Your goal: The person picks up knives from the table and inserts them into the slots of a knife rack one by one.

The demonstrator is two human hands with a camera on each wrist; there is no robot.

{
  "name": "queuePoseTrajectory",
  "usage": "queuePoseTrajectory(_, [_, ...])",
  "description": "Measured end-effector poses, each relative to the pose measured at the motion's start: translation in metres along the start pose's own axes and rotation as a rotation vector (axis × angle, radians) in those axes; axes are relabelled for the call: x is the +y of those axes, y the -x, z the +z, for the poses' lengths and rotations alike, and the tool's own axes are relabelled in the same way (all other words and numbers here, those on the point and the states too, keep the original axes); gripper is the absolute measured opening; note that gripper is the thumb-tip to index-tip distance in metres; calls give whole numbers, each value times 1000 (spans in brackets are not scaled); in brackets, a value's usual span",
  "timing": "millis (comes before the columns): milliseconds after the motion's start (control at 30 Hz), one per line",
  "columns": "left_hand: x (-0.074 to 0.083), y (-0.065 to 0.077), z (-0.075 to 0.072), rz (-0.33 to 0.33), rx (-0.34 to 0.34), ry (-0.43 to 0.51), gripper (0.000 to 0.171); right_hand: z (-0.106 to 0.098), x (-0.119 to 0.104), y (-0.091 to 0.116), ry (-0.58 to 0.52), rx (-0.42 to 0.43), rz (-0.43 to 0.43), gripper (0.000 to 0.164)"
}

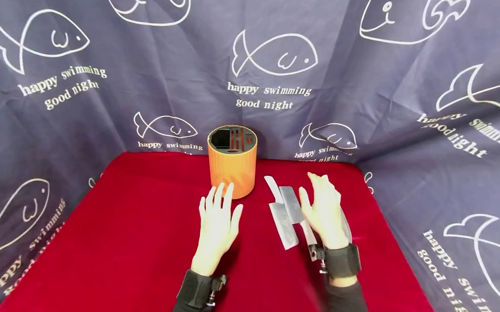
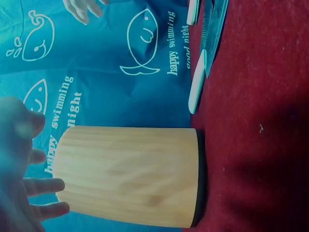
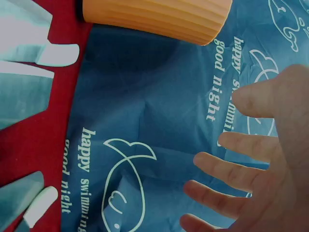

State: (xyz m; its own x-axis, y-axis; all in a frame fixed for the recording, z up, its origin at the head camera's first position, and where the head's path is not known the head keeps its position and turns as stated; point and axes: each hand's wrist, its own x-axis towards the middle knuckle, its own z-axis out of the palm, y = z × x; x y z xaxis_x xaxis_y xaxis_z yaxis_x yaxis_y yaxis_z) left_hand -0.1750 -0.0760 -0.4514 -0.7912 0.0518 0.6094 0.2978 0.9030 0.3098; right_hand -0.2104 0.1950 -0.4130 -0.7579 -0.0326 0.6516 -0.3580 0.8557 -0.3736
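Hovering above the red cloth [image 1: 127, 243] are two hands, with one orange holder [image 1: 232, 173] and at least three knives before them; the right hand hides too much for an exact count. The left hand [image 1: 216, 221] has its fingers extended and apart. The right hand [image 1: 325, 211] is likewise spread, thumb away from the fingers.

The holder stands upright at the back of the cloth, just beyond the left fingertips; whether they touch it, I cannot tell. Two cleavers, a left one [image 1: 284, 226] and a neighbouring one [image 1: 291, 203], lie side by side, handles at opposite ends, between the holder and the right hand. A third blade [image 1: 346, 226] shows past that hand's outer side.

The right hand and its wristband [image 1: 343, 260] block part of the knives from the head view. Behind everything hangs a fish-printed curtain [image 1: 271, 134].
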Motion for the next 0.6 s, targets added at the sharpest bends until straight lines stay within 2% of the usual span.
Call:
queuePoseTrajectory(167, [3, 3, 3, 31, 46, 38, 53, -2, 10, -14, 15, 31, -49, 46])
queuePoseTrajectory(333, [5, 6, 6, 52, 70, 26, 50, -4, 22, -24, 28, 82, -79, 44])
queuePoseTrajectory(600, [7, 7, 11, 99, 112, 4, 47, 1, 30, -35, 42, 51, -93, 44])
